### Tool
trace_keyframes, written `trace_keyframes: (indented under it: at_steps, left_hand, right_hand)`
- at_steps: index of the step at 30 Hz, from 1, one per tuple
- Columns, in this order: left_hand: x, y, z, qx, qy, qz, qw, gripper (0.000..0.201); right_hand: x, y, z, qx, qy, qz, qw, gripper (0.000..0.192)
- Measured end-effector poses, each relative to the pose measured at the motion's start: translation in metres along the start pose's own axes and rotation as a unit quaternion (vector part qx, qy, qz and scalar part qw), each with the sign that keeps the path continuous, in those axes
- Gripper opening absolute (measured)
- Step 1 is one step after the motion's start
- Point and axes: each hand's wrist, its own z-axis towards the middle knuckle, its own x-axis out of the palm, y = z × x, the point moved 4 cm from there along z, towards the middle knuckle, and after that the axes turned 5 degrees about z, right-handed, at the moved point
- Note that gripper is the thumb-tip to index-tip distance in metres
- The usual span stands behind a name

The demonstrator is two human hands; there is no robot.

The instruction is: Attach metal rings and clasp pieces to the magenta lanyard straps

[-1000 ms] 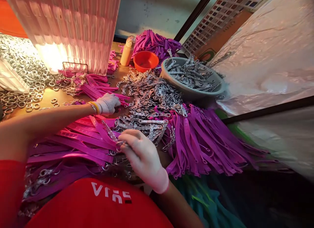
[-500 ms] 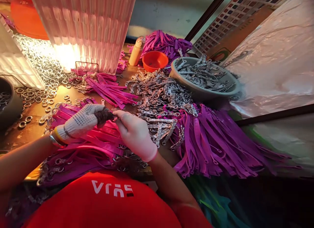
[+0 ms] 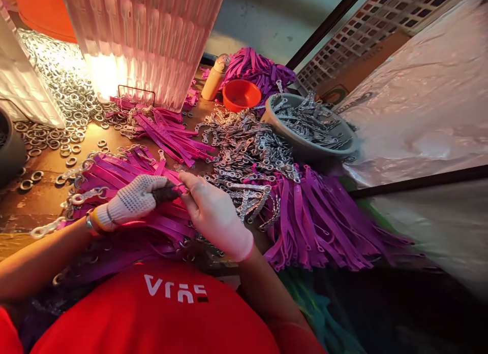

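Note:
My left hand, in a dotted white knit glove with dark fingertips, is closed in a pinch above a pile of magenta straps. Fingertip to fingertip with it, my right hand in a smooth white glove is pinched too. The small piece between them is mostly hidden by the fingers, and I cannot make it out. Metal rings and short chain links hang at the left ends of the straps. Just beyond my right hand lies a heap of silver chain pieces.
A grey basin of chain pieces stands at the right back, beside a red bowl and a peach bottle. Purple straps drape over the right edge. Loose rings spread left around a ribbed translucent panel.
The camera view has shifted slightly. Both hands stay pinched together, now a little lower, with their fingertips closer to each other.

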Motion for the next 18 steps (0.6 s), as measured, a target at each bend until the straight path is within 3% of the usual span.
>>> trace_keyframes:
  at_steps: [3, 7, 12, 18]
  left_hand:
    - [-0.002, -0.001, -0.006, -0.014, -0.040, -0.005, 0.999, 0.027]
    - [0.001, -0.006, -0.014, -0.006, -0.061, 0.076, 0.995, 0.025]
    - [0.000, -0.012, -0.017, 0.081, -0.105, 0.151, 0.980, 0.019]
    - [0.005, -0.019, -0.006, 0.121, -0.061, 0.186, 0.973, 0.028]
  right_hand:
    - [-0.004, 0.003, 0.006, 0.023, 0.055, 0.037, 0.998, 0.059]
    - [0.007, 0.002, 0.013, 0.055, 0.107, -0.042, 0.992, 0.032]
    - [0.024, 0.007, 0.004, -0.016, 0.038, -0.165, 0.985, 0.021]
    - [0.025, 0.004, -0.006, -0.084, -0.044, -0.206, 0.974, 0.011]
